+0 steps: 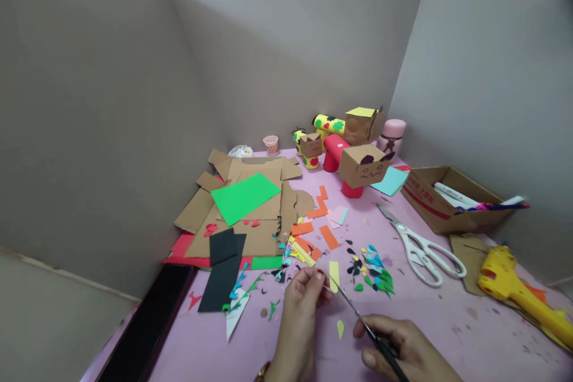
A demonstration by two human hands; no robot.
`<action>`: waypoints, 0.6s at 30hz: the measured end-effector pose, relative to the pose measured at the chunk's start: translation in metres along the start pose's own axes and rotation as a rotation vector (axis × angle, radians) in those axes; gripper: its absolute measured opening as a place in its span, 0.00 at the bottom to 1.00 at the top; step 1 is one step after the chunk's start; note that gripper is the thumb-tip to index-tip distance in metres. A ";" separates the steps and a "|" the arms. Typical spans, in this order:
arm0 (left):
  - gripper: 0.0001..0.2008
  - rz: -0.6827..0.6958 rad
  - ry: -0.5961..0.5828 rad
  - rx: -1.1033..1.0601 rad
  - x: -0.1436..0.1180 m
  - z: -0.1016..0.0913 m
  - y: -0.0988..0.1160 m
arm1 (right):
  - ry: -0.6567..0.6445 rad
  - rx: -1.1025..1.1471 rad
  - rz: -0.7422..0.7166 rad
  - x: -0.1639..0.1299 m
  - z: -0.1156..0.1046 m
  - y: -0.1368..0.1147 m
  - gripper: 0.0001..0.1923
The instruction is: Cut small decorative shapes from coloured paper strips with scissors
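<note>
My left hand (301, 307) is low in the middle of the head view, its fingertips pinched on a pale yellow paper strip (334, 270). In my right hand (409, 346) are scissors (358, 312) with a black handle. Their thin blades point up and left, and the tip meets the strip beside my left fingers. How far apart the blades are cannot be made out. A yellow paper teardrop (341, 329) lies on the table below the blades. Several green, blue, black and yellow cut pieces (369, 268) lie just beyond my right hand.
White-handled scissors (425, 253), a yellow glue gun (514, 289) and a cardboard box of pens (447, 215) stand to the right. Cardboard animals (364, 167) are at the back. Flattened cardboard (250, 239), a green sheet (244, 197) and black paper (221, 286) lie left.
</note>
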State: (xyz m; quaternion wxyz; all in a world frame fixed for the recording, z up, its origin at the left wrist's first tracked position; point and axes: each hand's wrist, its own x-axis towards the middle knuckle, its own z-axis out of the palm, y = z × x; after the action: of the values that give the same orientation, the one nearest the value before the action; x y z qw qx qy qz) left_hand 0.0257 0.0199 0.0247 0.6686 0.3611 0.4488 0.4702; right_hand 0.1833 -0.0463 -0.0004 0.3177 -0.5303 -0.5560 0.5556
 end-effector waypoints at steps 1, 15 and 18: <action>0.12 0.015 -0.010 0.020 0.001 -0.001 0.002 | -0.006 -0.012 -0.001 0.000 0.000 -0.001 0.19; 0.11 0.001 -0.077 0.177 0.005 -0.009 0.011 | -0.086 -0.073 -0.040 0.000 -0.005 0.000 0.11; 0.11 -0.002 -0.085 0.185 0.006 -0.009 0.011 | -0.089 -0.078 -0.064 0.001 -0.006 0.001 0.10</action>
State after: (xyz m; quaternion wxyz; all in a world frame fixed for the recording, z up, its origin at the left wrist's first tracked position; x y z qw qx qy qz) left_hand 0.0149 0.0294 0.0299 0.6513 0.4405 0.4619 0.4103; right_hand 0.1892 -0.0438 -0.0006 0.2895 -0.4989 -0.6074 0.5461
